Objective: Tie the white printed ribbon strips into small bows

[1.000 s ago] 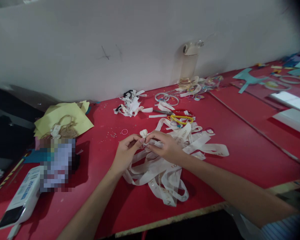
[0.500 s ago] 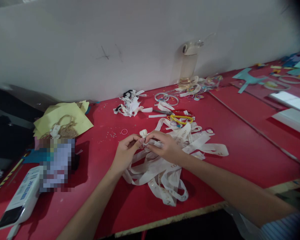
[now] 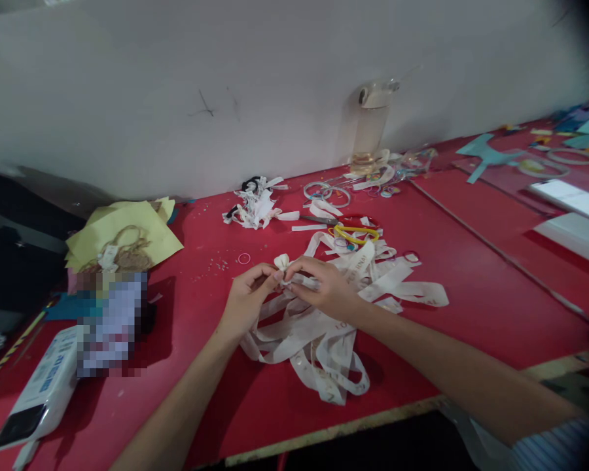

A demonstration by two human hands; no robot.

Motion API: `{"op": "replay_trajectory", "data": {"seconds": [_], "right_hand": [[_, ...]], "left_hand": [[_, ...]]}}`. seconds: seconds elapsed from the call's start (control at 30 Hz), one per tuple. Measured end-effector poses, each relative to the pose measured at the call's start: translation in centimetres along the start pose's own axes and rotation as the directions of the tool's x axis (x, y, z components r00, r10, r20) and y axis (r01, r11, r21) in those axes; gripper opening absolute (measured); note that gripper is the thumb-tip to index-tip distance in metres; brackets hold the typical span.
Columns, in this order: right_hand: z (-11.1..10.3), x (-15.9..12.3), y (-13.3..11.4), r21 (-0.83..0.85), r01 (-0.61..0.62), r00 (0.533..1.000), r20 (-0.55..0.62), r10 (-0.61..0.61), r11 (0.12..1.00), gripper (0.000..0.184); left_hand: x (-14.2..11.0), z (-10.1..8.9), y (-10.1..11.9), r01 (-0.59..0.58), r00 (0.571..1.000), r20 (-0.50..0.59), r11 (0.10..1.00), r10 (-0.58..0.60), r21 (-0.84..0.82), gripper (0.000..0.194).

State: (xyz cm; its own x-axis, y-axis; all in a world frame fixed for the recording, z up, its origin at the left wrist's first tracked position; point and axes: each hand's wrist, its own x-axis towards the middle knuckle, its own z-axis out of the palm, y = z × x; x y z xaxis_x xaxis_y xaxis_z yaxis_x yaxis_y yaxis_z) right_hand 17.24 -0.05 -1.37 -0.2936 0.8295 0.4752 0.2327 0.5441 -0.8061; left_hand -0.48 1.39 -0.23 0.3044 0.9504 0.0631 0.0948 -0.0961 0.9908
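Note:
My left hand and my right hand meet over a red table, both pinching a small folded loop of cream ribbon between the fingertips. Under and behind the hands lies a tangled pile of cream printed ribbon, its strips trailing right toward the table's middle. Scissors with yellow and red handles lie just beyond the pile.
A heap of small finished ribbon bows and clear tape rings sit near the wall, by a clear bottle. Yellow paper and a white box lie left. Teal cutouts lie far right.

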Motion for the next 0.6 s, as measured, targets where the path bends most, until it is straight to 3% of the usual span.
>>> {"op": "replay_trajectory", "data": {"seconds": [0.6], "right_hand": [[0.01, 0.07, -0.05, 0.004, 0.002, 1.000, -0.003, -0.002, 1.000, 0.014]], "left_hand": [[0.01, -0.05, -0.07, -0.015, 1.000, 0.004, 1.000, 0.015, -0.002, 0.015]]}}
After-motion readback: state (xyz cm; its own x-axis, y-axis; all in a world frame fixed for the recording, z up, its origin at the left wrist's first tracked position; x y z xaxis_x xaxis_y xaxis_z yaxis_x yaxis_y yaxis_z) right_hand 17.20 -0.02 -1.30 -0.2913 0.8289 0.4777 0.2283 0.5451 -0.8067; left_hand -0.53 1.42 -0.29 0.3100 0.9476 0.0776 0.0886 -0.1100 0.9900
